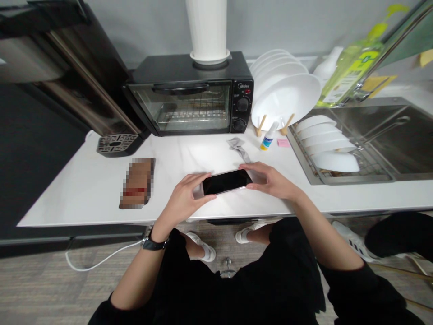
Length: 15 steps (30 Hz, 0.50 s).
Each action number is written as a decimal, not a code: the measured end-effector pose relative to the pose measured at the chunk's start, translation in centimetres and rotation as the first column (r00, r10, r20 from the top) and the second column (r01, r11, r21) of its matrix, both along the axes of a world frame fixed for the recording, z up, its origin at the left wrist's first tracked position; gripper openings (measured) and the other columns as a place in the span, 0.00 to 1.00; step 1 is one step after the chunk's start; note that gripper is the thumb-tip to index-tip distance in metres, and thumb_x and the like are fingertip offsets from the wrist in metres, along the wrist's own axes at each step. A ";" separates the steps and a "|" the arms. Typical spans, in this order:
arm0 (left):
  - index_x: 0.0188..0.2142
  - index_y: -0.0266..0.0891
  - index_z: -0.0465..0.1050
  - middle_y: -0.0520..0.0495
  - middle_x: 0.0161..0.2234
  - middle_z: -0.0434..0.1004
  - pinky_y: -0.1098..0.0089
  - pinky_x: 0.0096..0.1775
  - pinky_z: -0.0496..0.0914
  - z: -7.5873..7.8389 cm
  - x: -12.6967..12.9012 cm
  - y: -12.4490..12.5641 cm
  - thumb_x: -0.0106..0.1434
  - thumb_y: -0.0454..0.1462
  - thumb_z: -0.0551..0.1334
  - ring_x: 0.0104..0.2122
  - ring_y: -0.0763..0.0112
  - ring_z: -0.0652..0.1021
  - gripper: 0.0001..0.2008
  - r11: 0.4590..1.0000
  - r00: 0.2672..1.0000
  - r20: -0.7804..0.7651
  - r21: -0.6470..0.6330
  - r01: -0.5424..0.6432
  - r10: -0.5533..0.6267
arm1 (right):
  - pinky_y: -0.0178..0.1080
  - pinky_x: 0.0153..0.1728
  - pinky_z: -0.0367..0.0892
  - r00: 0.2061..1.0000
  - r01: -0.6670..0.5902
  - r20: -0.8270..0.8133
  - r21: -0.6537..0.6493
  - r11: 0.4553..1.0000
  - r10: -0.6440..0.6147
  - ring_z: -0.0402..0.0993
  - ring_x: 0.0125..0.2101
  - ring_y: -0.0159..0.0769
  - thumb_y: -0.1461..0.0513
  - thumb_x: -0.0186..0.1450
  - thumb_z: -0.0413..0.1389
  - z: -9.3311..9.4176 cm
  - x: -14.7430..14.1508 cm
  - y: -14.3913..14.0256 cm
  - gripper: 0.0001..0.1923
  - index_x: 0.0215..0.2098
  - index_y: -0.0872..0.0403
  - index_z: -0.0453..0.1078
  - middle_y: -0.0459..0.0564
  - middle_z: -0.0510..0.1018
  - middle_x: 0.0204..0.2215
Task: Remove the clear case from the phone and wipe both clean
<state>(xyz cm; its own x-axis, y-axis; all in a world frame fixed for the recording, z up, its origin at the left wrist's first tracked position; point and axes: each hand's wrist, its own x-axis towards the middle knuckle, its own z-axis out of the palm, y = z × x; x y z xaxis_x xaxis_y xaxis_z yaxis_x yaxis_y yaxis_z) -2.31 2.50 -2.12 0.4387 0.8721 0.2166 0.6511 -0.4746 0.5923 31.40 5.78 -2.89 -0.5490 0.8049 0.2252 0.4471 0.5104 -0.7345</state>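
Note:
A smartphone (227,182) with a dark screen is held sideways just over the front part of the white countertop (182,153). My left hand (187,196) grips its left end between thumb and fingers. At the other end, my right hand (269,179) pinches the phone in the same way. Beyond the phone lies a crumpled grey cloth (238,149), close to my right fingers. A small spray bottle (269,136) with a blue and yellow label stands farther back, beside a pink block (283,143).
A pixelated flat object (137,183) lies left. Behind are a black toaster oven (192,106) bearing a white pot (209,31), a dispenser with a drip tray (118,143), and racked white plates (287,99). At right, a sink (402,149) holds bowls (334,158); a green soap bottle (355,67) stands behind.

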 end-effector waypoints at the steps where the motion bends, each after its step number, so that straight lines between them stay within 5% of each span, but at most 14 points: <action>1: 0.66 0.46 0.72 0.43 0.62 0.79 0.48 0.65 0.71 0.0 0.0 0.1 0.67 0.50 0.71 0.61 0.54 0.77 0.31 1.000 1.000 -0.008 0.007 0.000 0.000 | 0.60 0.67 0.68 1.000 -0.001 0.005 0.006 1.000 0.001 0.75 0.62 0.52 0.46 0.69 0.65 0.0 -0.1 0.0 0.33 0.69 0.44 0.70 0.56 0.79 0.63; 15: 0.69 0.47 0.69 0.44 0.65 0.75 0.47 0.65 0.69 -0.3 0.5 0.4 0.67 0.47 0.71 0.62 0.52 0.74 0.33 0.999 0.999 -0.050 -0.032 -0.012 0.010 | 0.60 0.69 0.64 0.994 -0.053 0.099 0.004 0.999 0.052 0.70 0.65 0.52 0.46 0.70 0.64 0.4 -0.3 0.4 0.36 0.72 0.46 0.66 0.58 0.73 0.65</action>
<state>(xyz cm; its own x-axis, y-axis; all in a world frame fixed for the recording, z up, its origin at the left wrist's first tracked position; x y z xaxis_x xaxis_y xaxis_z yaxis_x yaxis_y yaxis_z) -1.80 2.86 -2.47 0.4387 0.8832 0.1661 0.6852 -0.4483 0.5740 31.07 6.22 -2.53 -0.6103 0.7730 0.1733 0.4895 0.5400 -0.6847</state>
